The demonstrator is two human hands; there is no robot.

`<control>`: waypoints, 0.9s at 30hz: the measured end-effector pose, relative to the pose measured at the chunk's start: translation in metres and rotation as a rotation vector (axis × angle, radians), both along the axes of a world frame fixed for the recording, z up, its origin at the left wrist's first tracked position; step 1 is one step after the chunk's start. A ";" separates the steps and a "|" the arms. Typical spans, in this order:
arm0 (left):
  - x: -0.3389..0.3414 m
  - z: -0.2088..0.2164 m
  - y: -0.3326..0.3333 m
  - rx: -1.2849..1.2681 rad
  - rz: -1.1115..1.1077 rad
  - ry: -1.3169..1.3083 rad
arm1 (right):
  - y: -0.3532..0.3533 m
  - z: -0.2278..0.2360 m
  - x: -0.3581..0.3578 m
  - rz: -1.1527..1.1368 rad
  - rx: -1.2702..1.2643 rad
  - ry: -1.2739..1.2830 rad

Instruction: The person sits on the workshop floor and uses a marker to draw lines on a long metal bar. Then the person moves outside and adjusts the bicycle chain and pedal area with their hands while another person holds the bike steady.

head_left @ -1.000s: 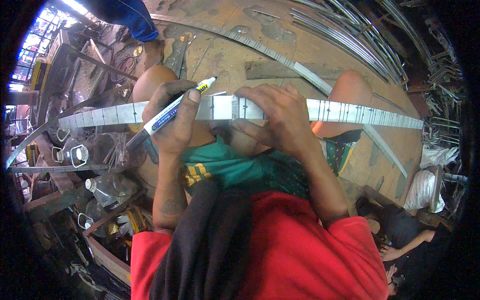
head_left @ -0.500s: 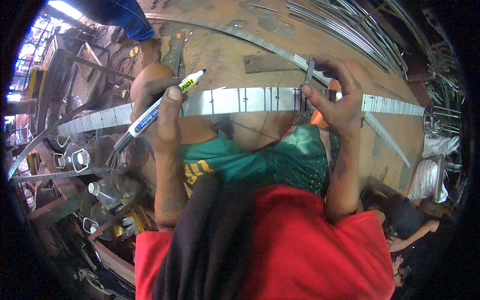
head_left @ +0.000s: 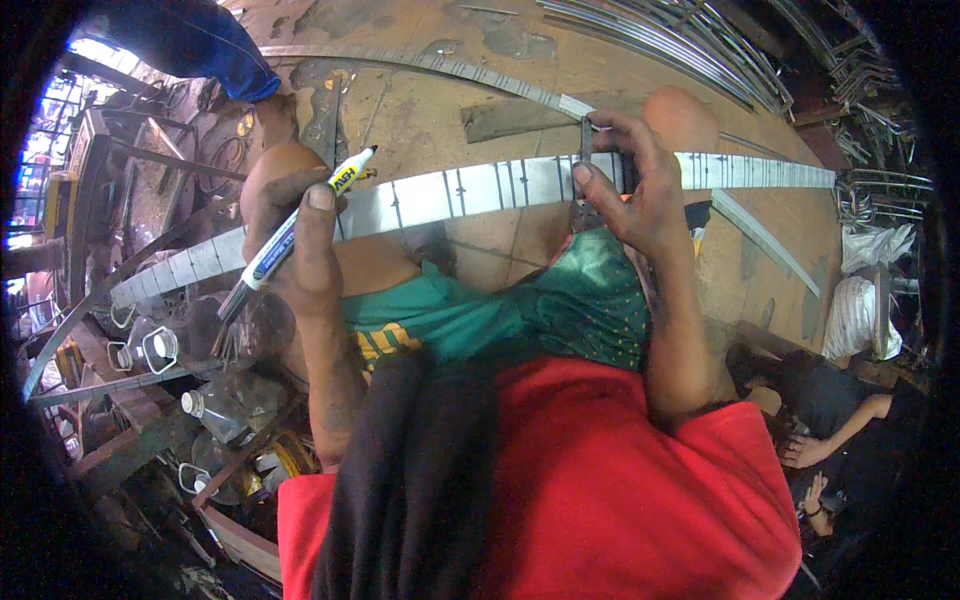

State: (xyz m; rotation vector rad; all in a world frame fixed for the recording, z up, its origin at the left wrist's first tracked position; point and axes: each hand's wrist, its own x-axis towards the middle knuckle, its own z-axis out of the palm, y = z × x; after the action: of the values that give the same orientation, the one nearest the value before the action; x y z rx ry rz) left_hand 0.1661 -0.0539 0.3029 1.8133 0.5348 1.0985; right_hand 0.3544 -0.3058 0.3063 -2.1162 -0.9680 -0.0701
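Note:
A long pale metal strip (head_left: 430,195) with dark crosswise marks stretches across my knees. My left hand (head_left: 315,255) is closed around an uncapped white and blue marker (head_left: 275,250), its black tip pointing up and to the right. The same hand lies over the strip's left part; whether it also grips the strip is hidden. My right hand (head_left: 645,195) pinches a narrow dark metal piece (head_left: 586,138) between thumb and fingers, crosswise at the strip. Something dark shows on the strip inside the curl of these fingers, too obscured to name.
Another marked strip (head_left: 440,65) lies on the brown floor ahead. Bundled metal rods (head_left: 660,50) are at the far right. Clear plastic jugs (head_left: 225,400) stand at left. A person's blue-clad leg (head_left: 215,50) is at upper left; another person's hand (head_left: 805,450) shows at lower right.
My right hand and the dark metal piece have shifted left in the picture, and the piece now sits lower against the strip. The view has also shifted slightly. The marker remains in my left hand.

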 end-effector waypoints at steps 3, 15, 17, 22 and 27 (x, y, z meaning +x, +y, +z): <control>0.001 0.001 0.001 -0.005 -0.048 -0.031 | -0.001 -0.002 0.003 0.018 -0.039 -0.075; 0.011 0.012 0.011 0.002 -0.127 0.003 | 0.001 -0.004 0.011 0.054 -0.076 -0.072; 0.011 0.015 0.008 0.044 -0.108 -0.003 | 0.004 -0.005 0.012 0.054 -0.091 -0.087; -0.001 0.015 -0.028 0.042 -0.061 -0.032 | 0.011 -0.002 0.011 0.072 -0.036 -0.177; 0.005 0.001 -0.036 0.143 -0.208 -0.113 | 0.015 0.008 0.009 0.030 -0.162 -0.008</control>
State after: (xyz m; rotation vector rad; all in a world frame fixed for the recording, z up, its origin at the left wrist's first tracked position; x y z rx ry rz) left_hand 0.1712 -0.0895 0.3037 1.8687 0.2000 1.1099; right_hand 0.3632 -0.2904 0.3141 -2.2494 -1.0405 0.0163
